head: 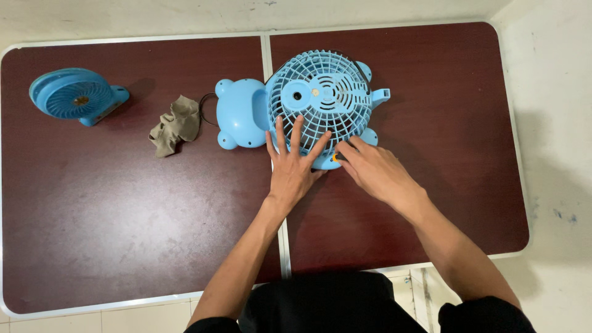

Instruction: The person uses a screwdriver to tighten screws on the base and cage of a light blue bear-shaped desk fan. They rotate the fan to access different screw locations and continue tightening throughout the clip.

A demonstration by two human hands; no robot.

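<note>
Two bare hands work on the light-blue fan (324, 98) that lies grille-up across the centre seam of the dark red folding surface (123, 203). Far left of that fan a second, smaller blue fan (74, 94) rests on its side, and between the two lies a crumpled olive cloth (176, 125), close to the bear-shaped blue base (242, 113) that touches the fan's left edge. The left hand (293, 169) lies flat with its fingers (296, 132) spread open over the lower rim of the round grille, gripping nothing, only pressing down. The right hand (376, 172), just right of it, has its fingers (345, 151) curled close at the fan's lower edge beside a small orange part (336, 158); whether they pinch anything I cannot tell. Judging from this, the step goes best if the flat hand keeps steady, even pressure so the grille cannot rock, while the right fingertips work slowly at the rim, since thin plastic ribs likely snap under a hard pry.
</note>
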